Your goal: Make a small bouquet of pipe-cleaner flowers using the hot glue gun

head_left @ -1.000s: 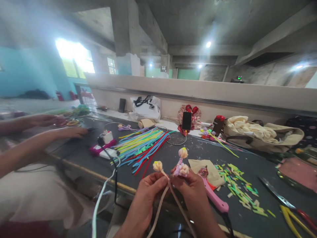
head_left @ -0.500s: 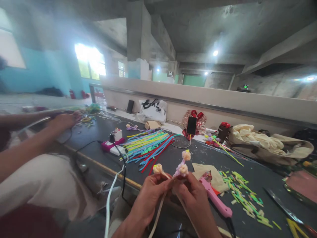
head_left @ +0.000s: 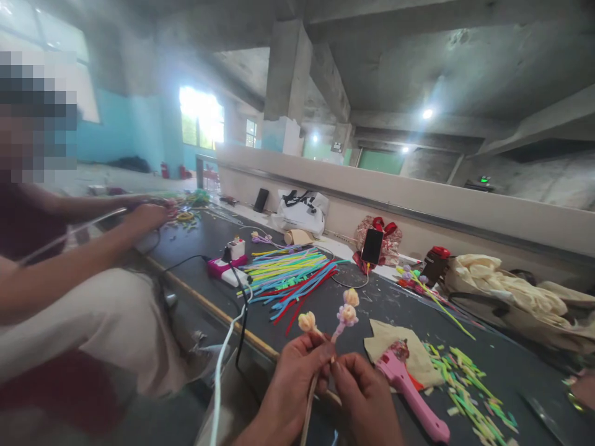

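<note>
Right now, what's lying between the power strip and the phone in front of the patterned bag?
In the head view, a bundle of coloured strips lies between the power strip and the phone, with a pale cable looping nearer the phone.

Left of the pink glue gun [head_left: 414, 393], the left hand [head_left: 297, 378] and right hand [head_left: 365, 384] are hiding parts of the flower stems [head_left: 310, 399]. Right of the gun, a blurred metal blade [head_left: 543, 414] is running off the bottom edge. Far left of it, pixelation is covering a co-worker's head [head_left: 35, 118].
</note>
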`<state>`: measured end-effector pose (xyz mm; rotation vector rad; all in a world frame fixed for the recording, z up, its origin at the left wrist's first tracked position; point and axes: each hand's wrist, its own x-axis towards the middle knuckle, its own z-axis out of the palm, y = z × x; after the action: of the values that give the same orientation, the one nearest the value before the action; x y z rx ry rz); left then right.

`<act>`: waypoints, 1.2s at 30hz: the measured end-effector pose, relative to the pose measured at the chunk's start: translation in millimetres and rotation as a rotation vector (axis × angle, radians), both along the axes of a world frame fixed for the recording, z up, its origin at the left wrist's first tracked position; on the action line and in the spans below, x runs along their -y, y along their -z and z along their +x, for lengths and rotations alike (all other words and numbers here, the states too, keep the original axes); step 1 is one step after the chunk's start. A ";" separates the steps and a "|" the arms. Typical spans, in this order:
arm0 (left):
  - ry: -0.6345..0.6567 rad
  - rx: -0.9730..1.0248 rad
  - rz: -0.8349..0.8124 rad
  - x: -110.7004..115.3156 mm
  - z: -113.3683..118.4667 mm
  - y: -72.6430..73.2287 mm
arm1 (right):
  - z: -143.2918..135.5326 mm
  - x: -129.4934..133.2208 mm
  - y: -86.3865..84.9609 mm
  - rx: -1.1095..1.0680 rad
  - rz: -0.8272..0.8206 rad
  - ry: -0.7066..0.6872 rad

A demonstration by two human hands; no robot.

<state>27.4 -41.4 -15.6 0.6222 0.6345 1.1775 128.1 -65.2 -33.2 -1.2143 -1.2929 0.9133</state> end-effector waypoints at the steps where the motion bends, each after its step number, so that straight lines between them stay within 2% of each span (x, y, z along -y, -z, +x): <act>1: 0.005 0.005 0.002 0.1 0.3 0.2 | 0.2 -0.3 2.6 -0.023 -0.015 -0.006; 8: 0.015 0.062 -0.029 0.0 0.0 2.0 | -0.9 -3.0 13.1 -0.114 -0.077 -0.018; 17: -0.013 0.108 -0.092 -3.7 -1.4 8.9 | -9.8 0.1 -3.7 -0.108 -0.074 -0.026; 22: -0.062 0.152 -0.125 -5.8 -1.6 9.3 | -13.3 -2.6 -2.4 -0.095 -0.024 -0.007; 26: -0.102 0.059 -0.054 -5.7 -2.7 8.0 | -8.6 -8.3 -5.1 -0.147 -0.012 -0.024; 29: -0.156 -0.048 0.020 -4.9 -2.1 9.2 | -3.6 -13.3 -7.8 -0.218 -0.009 0.032; 32: -0.214 -0.195 0.094 -5.0 -0.4 13.5 | -1.3 -16.7 -4.7 -0.310 -0.047 0.097; 36: -0.202 -0.356 0.159 -2.6 -0.5 15.7 | -1.5 -17.0 0.9 -0.376 -0.033 0.129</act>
<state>26.9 -38.9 -31.3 0.9316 0.9275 1.3255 126.6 -48.2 -34.1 -1.0749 -0.8941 1.0150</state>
